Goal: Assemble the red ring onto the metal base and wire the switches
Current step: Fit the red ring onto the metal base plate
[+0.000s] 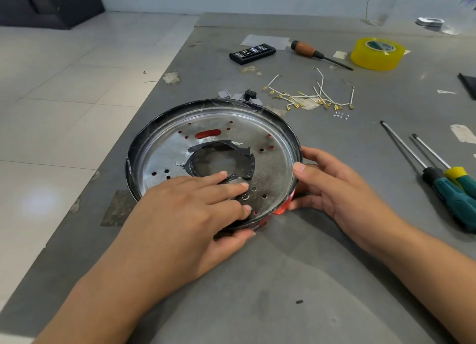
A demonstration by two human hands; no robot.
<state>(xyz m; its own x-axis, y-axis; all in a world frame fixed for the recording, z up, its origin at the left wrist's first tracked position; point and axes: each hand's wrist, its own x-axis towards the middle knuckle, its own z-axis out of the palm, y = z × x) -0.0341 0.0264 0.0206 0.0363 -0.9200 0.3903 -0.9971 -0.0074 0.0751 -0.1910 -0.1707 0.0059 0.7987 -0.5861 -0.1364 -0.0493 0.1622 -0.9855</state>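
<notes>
The round metal base (273,163) lies on the grey table, with a taped central hole. The red ring (282,207) sits under it, peeking out at the near right edge and showing red through the base's holes. My left hand (195,215) lies flat on the base's near part, fingers straight, thumb under the near rim. My right hand (332,186) holds the right rim, thumb on top of the edge and fingers curled along the side. Small grey and black switches (240,96) sit just behind the base. White wires (309,96) with brass terminals lie behind on the right.
Two green-handled screwdrivers (448,186) lie at the right. A wooden-handled screwdriver (316,54), a black bit case (252,53) and a yellow tape roll (377,53) are at the back. Tiny screws (340,115) lie near the wires. The table's left edge (144,107) runs diagonally beside the tiled floor.
</notes>
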